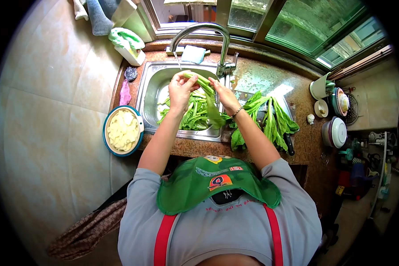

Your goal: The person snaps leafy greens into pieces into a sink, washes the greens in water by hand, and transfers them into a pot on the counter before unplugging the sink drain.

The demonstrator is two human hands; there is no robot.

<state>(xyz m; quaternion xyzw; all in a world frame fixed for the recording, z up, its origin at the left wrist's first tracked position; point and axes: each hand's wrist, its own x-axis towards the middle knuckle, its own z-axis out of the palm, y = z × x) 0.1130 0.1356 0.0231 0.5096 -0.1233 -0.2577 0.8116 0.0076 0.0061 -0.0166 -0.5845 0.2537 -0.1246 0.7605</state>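
Note:
Over the steel sink [142, 95], my left hand [181, 92] is closed around the upper end of a leafy green stalk [201, 82]. My right hand [226, 98] grips the same stalk from the right, its fingertips against the stem. The stalk's leaf hangs down between both hands. Beneath them, cut green stems and leaves [193, 116] lie in the sink. From the curved faucet [225, 48] a thin stream of water falls just behind my left hand. More leafy greens [272, 119] lie on a cutting board to the right, with a black-handled knife [289, 144] beside them.
A blue-rimmed bowl of pale slices [123, 131] stands left of the sink. Behind the faucet lies a light blue cloth [193, 54]. On the right of the counter are a garlic bulb [310, 119], a small bowl [321, 108] and a white lidded pot [338, 132].

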